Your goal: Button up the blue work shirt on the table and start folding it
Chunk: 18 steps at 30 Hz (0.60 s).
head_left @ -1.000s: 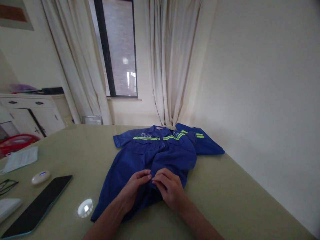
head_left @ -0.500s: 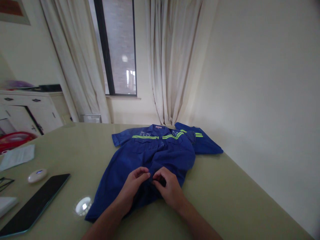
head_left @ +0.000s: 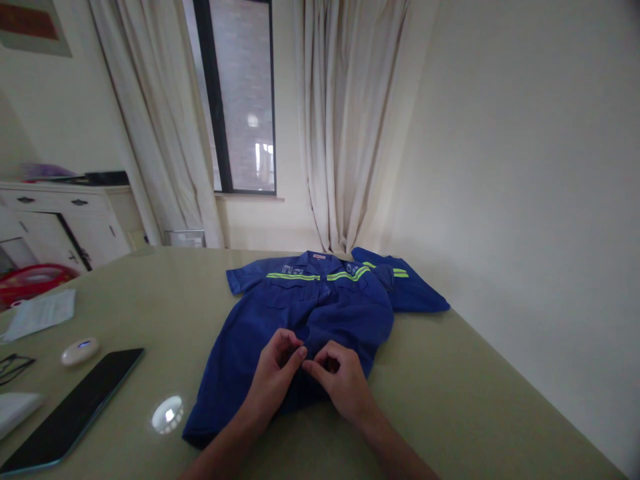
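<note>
A blue short-sleeved work shirt (head_left: 345, 313) with yellow-green reflective stripes lies front side up on the table, its collar pointing away from me. Over its lower front, my left hand (head_left: 277, 370) pinches the cloth near the front opening, thumb against curled fingers. Close beside it, my right hand (head_left: 337, 377) pinches at the same spot, and the two sets of fingertips almost meet. The bit of fabric or button between the fingertips is hidden. Behind the shirt's right sleeve lies another blue garment (head_left: 420, 290) with the same kind of stripe.
On the left of the green tabletop (head_left: 480, 400) are a dark tablet-like slab (head_left: 75, 407), a white oval device (head_left: 80, 351), a paper sheet (head_left: 43, 313) and glasses (head_left: 15, 367). A wall (head_left: 540, 200) borders the table on the right. Curtains (head_left: 345, 133) hang behind.
My fingertips have drawn closer together at the shirt front, and the hem's left corner has shifted slightly right and up. The whole view has moved a little.
</note>
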### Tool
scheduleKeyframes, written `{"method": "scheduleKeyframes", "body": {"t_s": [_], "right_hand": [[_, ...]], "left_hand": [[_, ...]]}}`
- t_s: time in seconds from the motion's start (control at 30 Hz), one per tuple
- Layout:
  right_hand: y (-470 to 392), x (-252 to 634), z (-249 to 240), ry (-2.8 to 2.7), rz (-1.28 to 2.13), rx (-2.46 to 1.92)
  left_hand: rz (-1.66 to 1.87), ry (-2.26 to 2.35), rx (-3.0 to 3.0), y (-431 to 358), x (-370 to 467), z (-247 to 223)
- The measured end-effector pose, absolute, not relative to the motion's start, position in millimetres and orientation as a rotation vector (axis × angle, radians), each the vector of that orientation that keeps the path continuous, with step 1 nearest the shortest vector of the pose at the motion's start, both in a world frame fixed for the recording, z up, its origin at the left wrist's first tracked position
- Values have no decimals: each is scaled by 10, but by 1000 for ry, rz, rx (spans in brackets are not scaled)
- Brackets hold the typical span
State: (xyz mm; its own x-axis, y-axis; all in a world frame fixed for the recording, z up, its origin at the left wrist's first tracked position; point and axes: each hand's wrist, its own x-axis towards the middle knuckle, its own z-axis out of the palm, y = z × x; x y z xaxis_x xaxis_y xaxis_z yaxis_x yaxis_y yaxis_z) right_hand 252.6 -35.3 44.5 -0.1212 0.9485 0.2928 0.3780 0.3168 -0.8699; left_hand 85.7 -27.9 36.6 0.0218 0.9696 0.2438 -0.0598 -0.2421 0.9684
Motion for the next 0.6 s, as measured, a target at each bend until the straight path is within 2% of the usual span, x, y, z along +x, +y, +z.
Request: {"method": "scheduleKeyframes", "body": {"t_s": [0.13, 0.3, 0.4, 0.6], "right_hand": [[-337, 2525, 415, -1669, 851, -1238], [-367, 2553, 410, -1900, 559, -1135], [-391, 2557, 425, -1998, 493, -1097], [-367, 2528, 426, -1754, 765, -1234]], "left_hand": [[1374, 1083, 1342, -305, 885, 361], [1332, 1139, 1132, -284, 892, 296], [1265, 1152, 1035, -252, 878, 266], [1234, 1056, 1232, -206, 764, 344]]}}
